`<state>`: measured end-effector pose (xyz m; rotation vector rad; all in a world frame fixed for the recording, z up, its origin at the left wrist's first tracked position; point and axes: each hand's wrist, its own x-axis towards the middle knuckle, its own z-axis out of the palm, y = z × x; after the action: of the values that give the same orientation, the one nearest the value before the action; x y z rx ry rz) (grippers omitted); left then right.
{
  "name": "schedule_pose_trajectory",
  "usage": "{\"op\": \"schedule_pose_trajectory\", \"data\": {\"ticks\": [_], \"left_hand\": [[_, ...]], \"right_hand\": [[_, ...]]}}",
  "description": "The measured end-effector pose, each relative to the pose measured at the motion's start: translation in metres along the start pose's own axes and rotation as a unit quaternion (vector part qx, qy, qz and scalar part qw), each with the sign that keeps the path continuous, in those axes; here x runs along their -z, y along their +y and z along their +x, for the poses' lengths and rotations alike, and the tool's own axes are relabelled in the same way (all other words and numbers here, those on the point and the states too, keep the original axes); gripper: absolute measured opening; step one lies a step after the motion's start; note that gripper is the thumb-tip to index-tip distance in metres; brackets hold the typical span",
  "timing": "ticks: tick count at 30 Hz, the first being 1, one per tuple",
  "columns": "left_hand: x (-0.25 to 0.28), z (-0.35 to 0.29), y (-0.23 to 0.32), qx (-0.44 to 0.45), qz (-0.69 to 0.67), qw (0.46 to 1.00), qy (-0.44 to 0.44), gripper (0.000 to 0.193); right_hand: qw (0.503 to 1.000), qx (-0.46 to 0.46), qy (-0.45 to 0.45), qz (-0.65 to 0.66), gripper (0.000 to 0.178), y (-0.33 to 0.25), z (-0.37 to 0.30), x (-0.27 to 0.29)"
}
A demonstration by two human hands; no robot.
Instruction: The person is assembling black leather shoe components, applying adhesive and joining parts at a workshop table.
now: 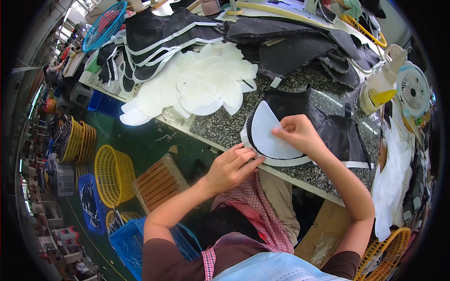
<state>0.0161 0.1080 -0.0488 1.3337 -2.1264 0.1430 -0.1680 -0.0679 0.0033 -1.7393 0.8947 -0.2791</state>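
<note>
A black, leather-like cut piece (pixel 290 100) with a white edge strip lies at the front edge of a speckled stone worktop. Over its rounded left end rests a white half-moon sheet (pixel 269 129). My right hand (pixel 300 135) is closed, pinching that sheet between thumb and fingers near its straight side. My left hand (pixel 234 165) has its fingers stretched out, the tips resting on the black piece's white edge just below the sheet. The left thumb cannot be made out. Left of the piece spreads a loose heap of similar white sheets (pixel 201 91).
Black white-edged pieces (pixel 159 33) and dark material (pixel 295 51) are stacked at the back. A fan (pixel 413 86) and a yellowish container (pixel 372 96) stand at the right. Yellow baskets (pixel 114 175), a blue crate (pixel 129 243) and a slatted wooden stool (pixel 161 184) occupy the floor at left.
</note>
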Motion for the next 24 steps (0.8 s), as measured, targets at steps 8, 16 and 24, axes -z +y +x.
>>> {"op": "schedule_pose_trajectory", "data": {"ticks": [8, 16, 24], "left_hand": [[0.002, 0.0, -0.009, -0.025, -0.02, 0.999, 0.043, 0.037], [0.006, 0.009, -0.024, -0.026, -0.124, 0.99, 0.056, 0.032], [0.001, 0.046, -0.04, 0.061, -0.038, 0.997, -0.025, 0.033]], "right_hand": [[0.997, -0.04, 0.043, -0.049, 0.028, -0.008, 0.002, -0.013], [0.989, -0.037, 0.082, -0.116, 0.029, -0.016, 0.0, -0.02], [0.987, -0.04, 0.037, -0.153, 0.034, -0.013, 0.002, -0.011]]}}
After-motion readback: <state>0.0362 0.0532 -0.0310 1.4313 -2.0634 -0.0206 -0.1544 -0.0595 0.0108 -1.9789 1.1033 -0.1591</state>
